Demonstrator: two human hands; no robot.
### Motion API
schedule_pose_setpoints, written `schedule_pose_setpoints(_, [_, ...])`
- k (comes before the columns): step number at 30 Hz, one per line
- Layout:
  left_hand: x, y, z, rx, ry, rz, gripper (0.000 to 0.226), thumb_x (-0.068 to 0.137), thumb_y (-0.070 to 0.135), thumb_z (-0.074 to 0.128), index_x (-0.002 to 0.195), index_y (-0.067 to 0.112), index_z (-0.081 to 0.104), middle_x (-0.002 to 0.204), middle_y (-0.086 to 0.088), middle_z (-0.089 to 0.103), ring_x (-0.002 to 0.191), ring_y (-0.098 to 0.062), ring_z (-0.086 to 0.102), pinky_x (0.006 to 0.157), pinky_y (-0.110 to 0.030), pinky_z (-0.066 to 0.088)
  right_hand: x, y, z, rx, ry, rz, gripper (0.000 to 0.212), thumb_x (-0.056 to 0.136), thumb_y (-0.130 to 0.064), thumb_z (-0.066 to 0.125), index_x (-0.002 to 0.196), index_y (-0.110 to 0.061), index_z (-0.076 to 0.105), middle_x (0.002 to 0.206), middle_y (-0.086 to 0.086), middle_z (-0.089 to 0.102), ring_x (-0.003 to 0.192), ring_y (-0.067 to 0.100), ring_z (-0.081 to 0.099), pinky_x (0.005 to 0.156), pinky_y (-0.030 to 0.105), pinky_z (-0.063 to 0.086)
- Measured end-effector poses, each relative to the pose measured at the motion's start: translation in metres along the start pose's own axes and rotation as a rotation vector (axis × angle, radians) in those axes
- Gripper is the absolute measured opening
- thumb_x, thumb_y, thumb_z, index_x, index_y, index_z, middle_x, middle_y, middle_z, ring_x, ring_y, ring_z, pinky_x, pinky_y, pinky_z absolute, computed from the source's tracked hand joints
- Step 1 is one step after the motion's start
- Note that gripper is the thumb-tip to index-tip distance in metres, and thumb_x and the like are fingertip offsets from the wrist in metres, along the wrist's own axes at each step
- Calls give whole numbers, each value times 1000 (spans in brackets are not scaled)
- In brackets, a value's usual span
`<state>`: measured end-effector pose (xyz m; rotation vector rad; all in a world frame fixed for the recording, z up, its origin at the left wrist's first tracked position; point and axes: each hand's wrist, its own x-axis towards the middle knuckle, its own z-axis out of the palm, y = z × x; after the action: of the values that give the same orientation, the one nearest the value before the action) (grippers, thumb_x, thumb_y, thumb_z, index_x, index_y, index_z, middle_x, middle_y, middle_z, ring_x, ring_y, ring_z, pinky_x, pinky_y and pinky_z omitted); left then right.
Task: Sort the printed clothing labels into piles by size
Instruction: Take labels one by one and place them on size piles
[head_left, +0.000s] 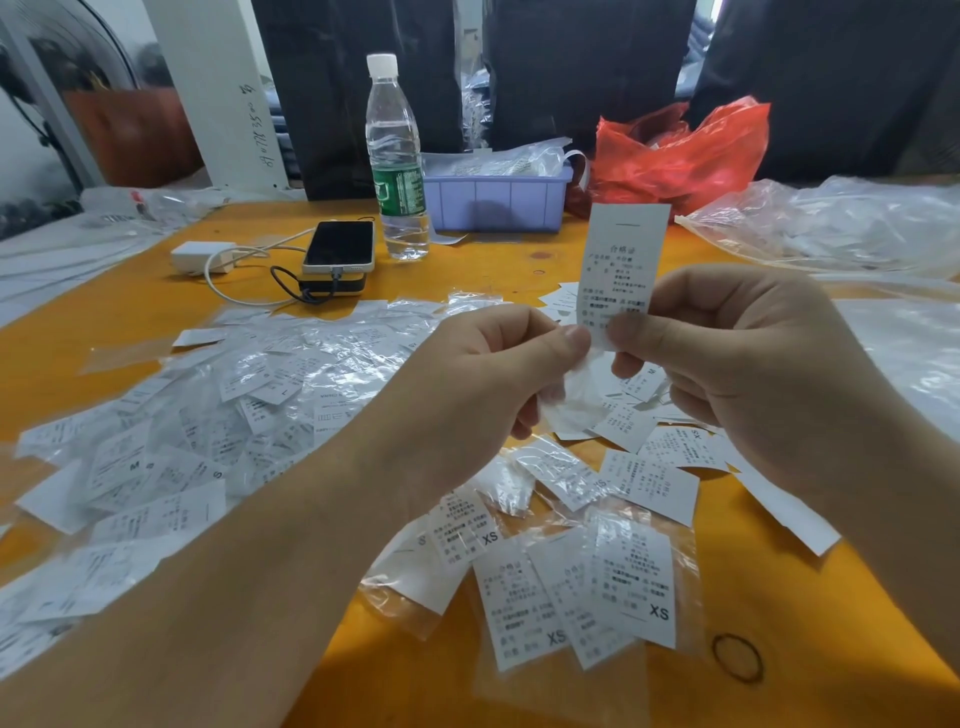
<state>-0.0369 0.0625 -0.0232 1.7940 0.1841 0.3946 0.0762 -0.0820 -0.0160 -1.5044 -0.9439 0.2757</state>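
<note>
One label (626, 260) stands upright in front of the person, its long axis running straight up from the hands, held clear above the desk (156, 312). The right hand (737, 358) pinches its lower edge between thumb and forefinger. The left hand (498, 374) meets it at the same lower corner, thumb tip against the paper, and seems to hold a crumpled clear sleeve (571, 400) below; whether it also grips the label I cannot tell. The size mark at the bottom of the label is hidden behind the fingers (644, 332).

The coming move turns on where that label belongs. Straight below and toward the person lies a group of labels marked XS (631, 587), a little nearer the right hand. The big loose heap (234, 415), still mixed with M, S and L showing, spreads to the left, beneath the left forearm.

Counted: one label in the hands; four in the near group show an XS mark, and another XS shows upside down to the right. The heap holds too many to count. Farther back stand one water bottle (395, 156), one phone (340, 247), one lilac tray (498, 200), one red bag (680, 150), and one rubber band (737, 657) near the front right.
</note>
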Motion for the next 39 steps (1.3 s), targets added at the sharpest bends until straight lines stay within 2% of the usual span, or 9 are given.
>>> schedule_pose_setpoints(6, [0,-2,0,18,-3,11,15,88,29,63,83,15,66,64,8,64,59,-7,55,57,-21,49,-3,-4,4,78,-51,-6,22,72,-21,70,85,-4,72,66,5,70,37,3,48,40,9,35])
schedule_pose_setpoints(12, [0,-1,-3,22,108,51,21,94,25,58,81,13,68,64,6,66,57,-7,56,54,-20,49,3,-2,-5,230,-45,73,6,72,-19,69,74,-16,73,67,8,64,39,9,26,35,19,25])
schedule_pose_setpoints(18, [-1,1,-6,-25,187,85,24,90,29,60,76,10,65,63,0,66,56,-14,55,54,-24,51,-2,0,-2,200,-402,16,22,78,-21,74,92,-4,74,87,3,74,38,3,33,34,17,25])
schedule_pose_setpoints(20, [0,0,-5,-13,188,78,23,90,30,59,82,11,69,71,-4,70,66,-23,62,62,-34,57,-6,1,6,197,-471,-18,26,83,-8,67,101,11,69,104,6,74,48,0,57,45,9,42])
schedule_pose_setpoints(23, [0,-1,-4,4,183,49,35,99,19,51,72,28,72,66,10,69,69,-9,62,70,-35,55,-7,7,9,101,-462,-7,31,79,-10,66,102,9,69,110,4,74,91,19,73,81,29,58])
schedule_pose_setpoints(26, [-1,0,-2,36,149,58,28,99,26,53,82,32,74,75,12,73,80,-18,65,80,-41,57,-6,2,9,219,-464,6,32,77,-3,63,105,12,67,105,10,74,70,3,70,61,10,52])
schedule_pose_setpoints(28, [-1,-1,-3,81,143,105,23,96,26,55,84,33,74,80,11,74,82,-15,67,72,-32,60,-7,-1,11,286,-473,5,36,77,2,60,111,16,62,105,10,73,56,-5,64,50,3,44])
schedule_pose_setpoints(33, [-3,0,-4,155,136,164,30,95,9,54,81,27,73,80,4,74,78,-14,70,62,-24,58,-7,6,9,108,-408,-1,31,77,-12,66,102,8,71,104,4,75,64,0,66,55,8,47])
schedule_pose_setpoints(39, [-1,3,-4,90,229,109,28,101,14,45,87,17,69,80,-6,74,77,-33,67,69,-50,56,-7,3,10,120,-347,-5,33,75,-9,65,96,16,69,96,9,76,49,-6,60,46,4,42])
